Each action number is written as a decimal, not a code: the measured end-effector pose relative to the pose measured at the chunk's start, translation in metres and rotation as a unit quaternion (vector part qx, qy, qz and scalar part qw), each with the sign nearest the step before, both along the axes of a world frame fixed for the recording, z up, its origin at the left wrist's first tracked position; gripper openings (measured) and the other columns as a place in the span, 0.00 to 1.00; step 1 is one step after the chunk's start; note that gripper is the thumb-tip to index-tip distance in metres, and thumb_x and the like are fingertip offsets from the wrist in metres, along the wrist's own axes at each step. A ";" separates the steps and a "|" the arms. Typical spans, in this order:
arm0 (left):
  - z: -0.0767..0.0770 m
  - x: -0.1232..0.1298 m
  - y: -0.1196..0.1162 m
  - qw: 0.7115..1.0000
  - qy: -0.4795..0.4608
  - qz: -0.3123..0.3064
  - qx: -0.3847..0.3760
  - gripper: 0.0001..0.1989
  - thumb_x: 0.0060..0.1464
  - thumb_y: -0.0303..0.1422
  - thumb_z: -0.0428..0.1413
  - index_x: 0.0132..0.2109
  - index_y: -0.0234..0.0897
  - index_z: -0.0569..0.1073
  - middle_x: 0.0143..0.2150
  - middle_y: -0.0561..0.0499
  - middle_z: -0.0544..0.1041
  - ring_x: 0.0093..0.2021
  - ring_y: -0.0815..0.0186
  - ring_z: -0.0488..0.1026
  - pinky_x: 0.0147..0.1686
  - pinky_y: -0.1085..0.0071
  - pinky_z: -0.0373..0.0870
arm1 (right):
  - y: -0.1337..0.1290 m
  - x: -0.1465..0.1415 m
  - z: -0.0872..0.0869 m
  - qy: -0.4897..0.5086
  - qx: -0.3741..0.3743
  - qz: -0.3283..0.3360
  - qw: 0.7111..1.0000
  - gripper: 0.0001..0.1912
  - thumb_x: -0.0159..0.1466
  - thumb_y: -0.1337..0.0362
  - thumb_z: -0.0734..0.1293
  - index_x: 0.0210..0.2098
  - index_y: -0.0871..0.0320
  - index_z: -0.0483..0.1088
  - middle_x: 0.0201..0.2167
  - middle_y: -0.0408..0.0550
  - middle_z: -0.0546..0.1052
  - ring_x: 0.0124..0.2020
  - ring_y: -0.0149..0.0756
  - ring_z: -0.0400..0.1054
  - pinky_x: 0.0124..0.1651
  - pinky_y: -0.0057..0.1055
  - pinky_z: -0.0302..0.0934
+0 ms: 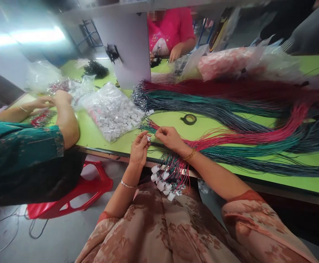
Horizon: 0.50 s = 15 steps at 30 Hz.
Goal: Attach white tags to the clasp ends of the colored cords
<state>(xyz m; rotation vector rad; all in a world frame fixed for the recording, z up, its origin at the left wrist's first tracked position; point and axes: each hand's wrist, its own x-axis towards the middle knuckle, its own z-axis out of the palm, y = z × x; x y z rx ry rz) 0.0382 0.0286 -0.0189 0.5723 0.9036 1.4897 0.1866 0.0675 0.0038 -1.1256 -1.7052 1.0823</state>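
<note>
My left hand [139, 149] pinches a small white plastic connector [148, 138] above the table's front edge. Just right of it, my right hand [168, 137] is closed, its fingertips pinched together over the wire ends; whatever they hold is too small to make out. Under my right forearm run long bundles of red wires [230, 138], green wires [247, 150] and black wires [258, 164]. Wires with white connectors [165, 181] on their ends hang over the edge in front of my lap.
A clear bag of white connectors [118, 113] lies left of my hands. Behind them sits a roll of black tape [189, 119]. More wire bundles [203, 89] and a bag of pink parts [225, 63] lie farther back. Co-workers sit left and opposite; a red stool [93, 186] stands at left.
</note>
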 end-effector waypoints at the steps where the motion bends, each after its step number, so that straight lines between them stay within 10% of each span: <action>1: 0.000 0.000 0.000 1.000 -0.004 -0.002 -0.003 0.13 0.45 0.32 0.68 0.40 0.37 0.79 0.33 0.53 0.76 0.28 0.77 0.69 0.31 0.79 0.66 | 0.001 0.000 0.000 0.007 -0.008 0.004 1.000 0.10 0.55 0.59 0.62 0.23 0.60 0.67 0.20 0.41 0.68 0.24 0.27 0.58 0.29 0.25 0.54; 15: -0.001 0.000 0.000 1.000 0.005 0.003 -0.025 0.13 0.43 0.34 0.69 0.36 0.33 0.80 0.29 0.54 0.76 0.26 0.77 0.68 0.29 0.79 0.65 | -0.007 -0.001 0.002 -0.057 0.067 0.031 0.996 0.07 0.54 0.63 0.63 0.24 0.59 0.66 0.20 0.40 0.67 0.22 0.26 0.55 0.27 0.26 0.50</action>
